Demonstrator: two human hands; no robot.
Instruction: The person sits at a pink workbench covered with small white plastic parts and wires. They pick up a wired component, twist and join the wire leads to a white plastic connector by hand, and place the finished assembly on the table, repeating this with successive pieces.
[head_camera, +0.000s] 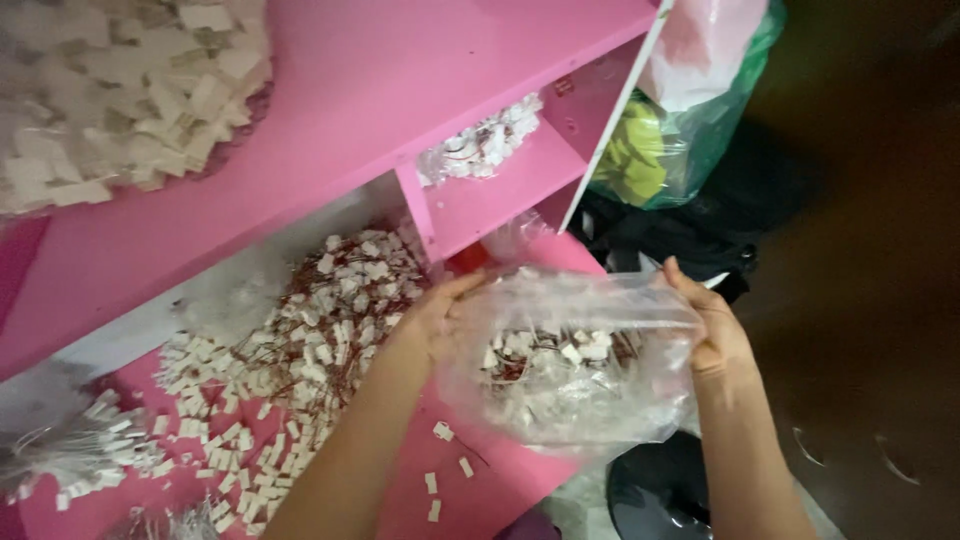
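Both hands, left hand (432, 318) and right hand (716, 335), hold a clear bag (570, 400) of white connectors (545, 352).

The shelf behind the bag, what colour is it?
Pink. The shelf shows best in the head view.

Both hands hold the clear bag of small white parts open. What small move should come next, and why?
Probably tip the clear bag toward the pile of white parts on the pink shelf: left hand and right hand hold its mouth open.
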